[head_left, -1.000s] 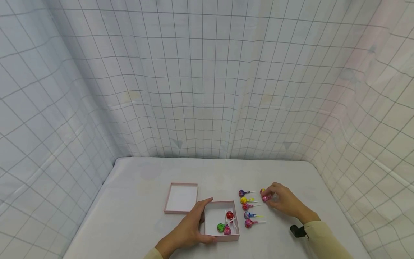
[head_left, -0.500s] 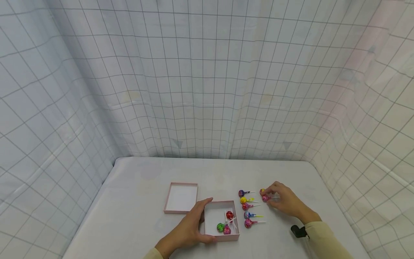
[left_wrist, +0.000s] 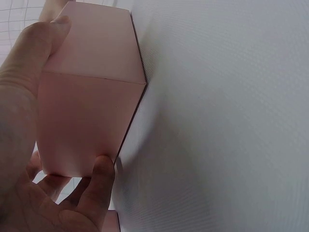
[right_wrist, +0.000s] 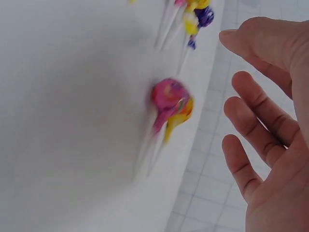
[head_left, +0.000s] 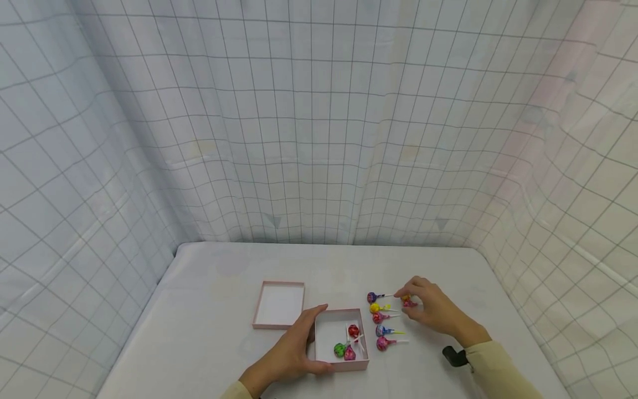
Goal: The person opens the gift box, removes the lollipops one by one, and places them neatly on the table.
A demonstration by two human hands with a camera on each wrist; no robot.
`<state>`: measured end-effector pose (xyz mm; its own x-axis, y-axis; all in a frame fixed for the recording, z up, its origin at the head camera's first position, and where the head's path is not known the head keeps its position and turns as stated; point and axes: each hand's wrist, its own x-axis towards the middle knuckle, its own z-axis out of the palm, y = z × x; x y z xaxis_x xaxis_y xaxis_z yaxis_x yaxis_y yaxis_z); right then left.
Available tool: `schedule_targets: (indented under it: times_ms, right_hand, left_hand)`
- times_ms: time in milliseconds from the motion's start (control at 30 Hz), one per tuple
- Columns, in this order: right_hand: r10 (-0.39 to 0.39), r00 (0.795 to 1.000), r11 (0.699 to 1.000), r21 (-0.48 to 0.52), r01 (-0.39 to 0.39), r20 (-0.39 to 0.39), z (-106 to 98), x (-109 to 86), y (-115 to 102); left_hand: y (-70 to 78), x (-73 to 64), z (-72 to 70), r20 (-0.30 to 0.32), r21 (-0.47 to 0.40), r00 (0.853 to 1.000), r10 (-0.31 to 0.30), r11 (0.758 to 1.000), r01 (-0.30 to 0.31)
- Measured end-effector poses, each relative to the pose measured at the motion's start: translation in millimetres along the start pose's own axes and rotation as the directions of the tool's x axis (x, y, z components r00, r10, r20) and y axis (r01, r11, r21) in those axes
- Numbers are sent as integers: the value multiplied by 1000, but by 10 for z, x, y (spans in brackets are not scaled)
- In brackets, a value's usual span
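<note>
My left hand [head_left: 294, 352] grips the left side of a pink square box [head_left: 326, 330], thumb on its front wall and fingers at the back corner. Inside the white interior lie a red lollipop [head_left: 354, 331], a green lollipop [head_left: 339, 349] and a pink lollipop [head_left: 350, 353]. My right hand [head_left: 432, 307] hovers with parted fingers around a pink-wrapped lollipop [right_wrist: 169, 94] and a yellow one [right_wrist: 186, 112] lying side by side. In the right wrist view its fingers stand apart from both and hold nothing.
Between the box and right hand, several lollipops form a loose column, from a purple one [head_left: 371, 297] down to a pink one [head_left: 382, 343]. A shallow pink-rimmed lid [head_left: 276, 327] lies left of the box. Gridded curtains [head_left: 319, 138] enclose the white table [head_left: 209, 310].
My right hand has loosened from the pink lollipop and shifted slightly left and up, leaving it beside the yellow one. The left hand and box have stayed put.
</note>
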<state>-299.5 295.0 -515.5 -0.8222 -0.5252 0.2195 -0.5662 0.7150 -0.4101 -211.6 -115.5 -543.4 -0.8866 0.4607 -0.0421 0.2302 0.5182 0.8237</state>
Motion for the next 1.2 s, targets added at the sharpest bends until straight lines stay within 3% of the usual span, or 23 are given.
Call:
schedule_targets:
  times_ms: [233, 567, 733, 1000, 1200]
  right_hand:
    - [-104, 993, 995, -6, 104, 59, -13, 73, -284]
    - [-228, 967, 965, -109, 240, 111, 57, 210, -675]
    - [-244, 954, 957, -120, 266, 174, 103, 289, -866]
    - [-359, 903, 915, -101, 390, 237, 208, 430, -1104]
    - [-370, 862, 902, -90, 423, 346, 262, 537, -1236]
  left_hand:
    - [11, -1, 3, 5, -6, 1000, -9, 1000, 9]
    - [4, 27, -5, 9, 5, 1000, -13, 1000, 13]
    - [-2, 27, -30, 8, 23, 1000, 15, 1000, -15]
    - [-4, 19, -73, 35, 33, 999, 36, 999, -38]
    - [9, 33, -127, 55, 48, 997, 50, 997, -53]
